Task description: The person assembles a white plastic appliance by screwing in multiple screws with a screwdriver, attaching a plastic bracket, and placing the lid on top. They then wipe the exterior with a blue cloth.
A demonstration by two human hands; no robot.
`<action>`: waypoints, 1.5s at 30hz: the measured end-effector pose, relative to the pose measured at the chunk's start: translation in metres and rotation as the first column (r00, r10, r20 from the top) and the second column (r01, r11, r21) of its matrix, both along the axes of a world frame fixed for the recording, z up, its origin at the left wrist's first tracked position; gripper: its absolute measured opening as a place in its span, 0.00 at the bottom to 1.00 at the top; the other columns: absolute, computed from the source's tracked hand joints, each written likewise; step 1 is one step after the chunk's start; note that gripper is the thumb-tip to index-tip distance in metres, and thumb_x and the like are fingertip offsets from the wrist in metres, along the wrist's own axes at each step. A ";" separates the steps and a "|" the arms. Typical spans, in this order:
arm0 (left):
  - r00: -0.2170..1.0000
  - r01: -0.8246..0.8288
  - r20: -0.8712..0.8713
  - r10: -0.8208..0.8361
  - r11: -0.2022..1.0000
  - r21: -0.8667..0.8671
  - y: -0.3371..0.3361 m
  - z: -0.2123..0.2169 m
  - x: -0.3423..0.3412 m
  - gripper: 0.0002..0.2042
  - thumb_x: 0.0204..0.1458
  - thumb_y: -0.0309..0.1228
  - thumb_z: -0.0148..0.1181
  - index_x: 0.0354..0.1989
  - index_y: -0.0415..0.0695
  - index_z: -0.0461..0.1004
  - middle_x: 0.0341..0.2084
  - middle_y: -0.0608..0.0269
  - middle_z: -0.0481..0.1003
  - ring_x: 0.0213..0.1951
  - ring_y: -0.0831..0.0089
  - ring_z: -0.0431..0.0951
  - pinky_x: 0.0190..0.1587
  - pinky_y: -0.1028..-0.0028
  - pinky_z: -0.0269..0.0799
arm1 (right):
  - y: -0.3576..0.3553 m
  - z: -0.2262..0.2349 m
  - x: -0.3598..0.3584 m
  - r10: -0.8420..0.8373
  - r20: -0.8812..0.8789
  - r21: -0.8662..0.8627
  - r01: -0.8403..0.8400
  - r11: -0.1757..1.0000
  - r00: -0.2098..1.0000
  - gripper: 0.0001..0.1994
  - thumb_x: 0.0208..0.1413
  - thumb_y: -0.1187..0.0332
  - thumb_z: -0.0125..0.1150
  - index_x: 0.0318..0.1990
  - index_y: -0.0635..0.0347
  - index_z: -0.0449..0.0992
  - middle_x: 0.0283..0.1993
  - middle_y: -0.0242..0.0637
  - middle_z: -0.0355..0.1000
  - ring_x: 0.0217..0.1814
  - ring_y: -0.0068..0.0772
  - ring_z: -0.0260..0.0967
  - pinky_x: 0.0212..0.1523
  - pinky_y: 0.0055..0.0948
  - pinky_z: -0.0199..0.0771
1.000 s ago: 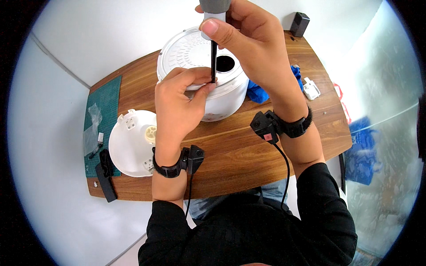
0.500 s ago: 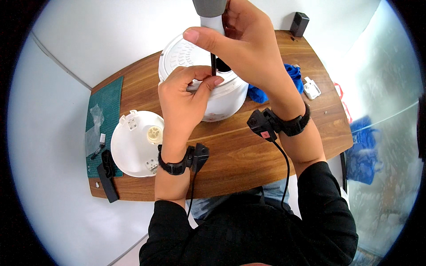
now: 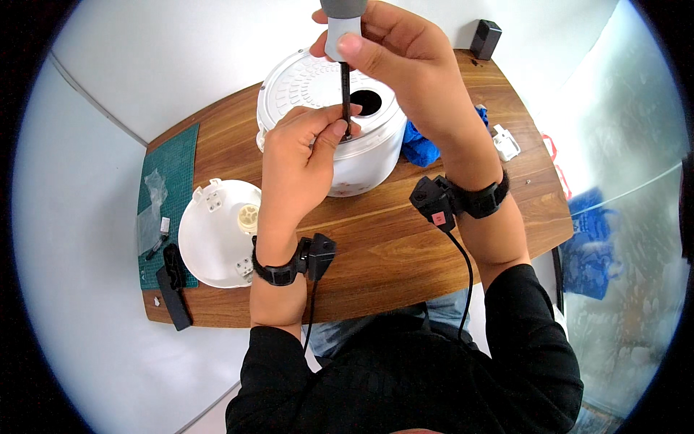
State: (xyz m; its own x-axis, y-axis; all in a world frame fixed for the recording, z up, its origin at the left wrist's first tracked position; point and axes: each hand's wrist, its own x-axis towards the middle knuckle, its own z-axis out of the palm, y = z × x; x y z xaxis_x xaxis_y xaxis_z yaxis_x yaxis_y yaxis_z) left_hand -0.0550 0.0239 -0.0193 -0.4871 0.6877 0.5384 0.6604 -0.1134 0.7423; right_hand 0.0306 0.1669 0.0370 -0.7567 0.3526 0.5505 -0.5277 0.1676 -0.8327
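A white round appliance, much like a rice cooker [image 3: 369, 170], stands near the back of the table; its lid has a ridged pattern and a round dark hole. Upright over the lid's near rim is a screwdriver [image 3: 345, 83] with a grey handle and black shaft. Gripping the pale lower part of the handle is my right hand [image 3: 419, 79], thumb in front and fingers behind. My left hand [image 3: 300, 155] is closed, pinching the shaft low down, close to the rim. The tip is down at the rim, and what it touches is too small to tell.
On the wooden table [image 3: 390, 253], a white round cover [image 3: 210, 246] lies at left beside a green cutting mat [image 3: 184, 155] with a plastic bag [image 3: 153, 210]. A blue cloth [image 3: 419, 148] and a small white part [image 3: 506, 143] lie right; a black box [image 3: 486, 40] stands far right.
My right thumb has moved from stretched out left to pressing on the screwdriver's handle. My right hand has shifted slightly, uncovering the lid's dark hole. My left hand keeps its pinch.
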 end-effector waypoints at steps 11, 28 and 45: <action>0.995 -0.098 0.008 0.097 0.992 0.076 0.006 -0.006 0.005 0.06 0.49 0.23 0.67 0.35 0.39 0.83 0.26 0.57 0.81 0.30 0.67 0.79 0.35 0.71 0.72 | -0.007 -0.001 -0.009 -0.157 -0.046 0.177 0.163 0.971 0.986 0.21 0.49 0.59 0.74 0.43 0.66 0.75 0.34 0.36 0.76 0.36 0.24 0.72 0.36 0.24 0.73; 0.989 -0.144 -0.001 0.145 0.986 0.090 0.007 -0.001 0.010 0.07 0.51 0.27 0.68 0.35 0.37 0.81 0.26 0.59 0.81 0.31 0.70 0.79 0.37 0.71 0.74 | -0.002 -0.008 -0.013 -0.118 -0.097 0.246 0.139 0.959 0.988 0.23 0.50 0.63 0.75 0.48 0.66 0.74 0.33 0.33 0.75 0.31 0.18 0.70 0.30 0.18 0.73; 0.999 0.053 -0.013 -0.052 0.992 0.116 0.005 0.001 0.003 0.09 0.55 0.27 0.63 0.42 0.38 0.81 0.25 0.56 0.80 0.29 0.69 0.79 0.32 0.72 0.71 | 0.002 -0.002 -0.007 0.010 -0.009 0.100 -0.009 0.995 1.000 0.17 0.56 0.65 0.69 0.50 0.66 0.78 0.35 0.38 0.78 0.35 0.21 0.74 0.33 0.22 0.75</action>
State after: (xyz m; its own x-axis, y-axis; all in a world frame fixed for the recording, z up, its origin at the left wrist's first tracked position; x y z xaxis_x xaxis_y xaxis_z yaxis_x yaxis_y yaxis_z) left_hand -0.0521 0.0291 -0.0183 -0.4461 0.6445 0.6210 0.6584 -0.2336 0.7155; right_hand 0.0236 0.1688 0.0346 -0.7541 0.2886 0.5900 -0.5377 0.2447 -0.8069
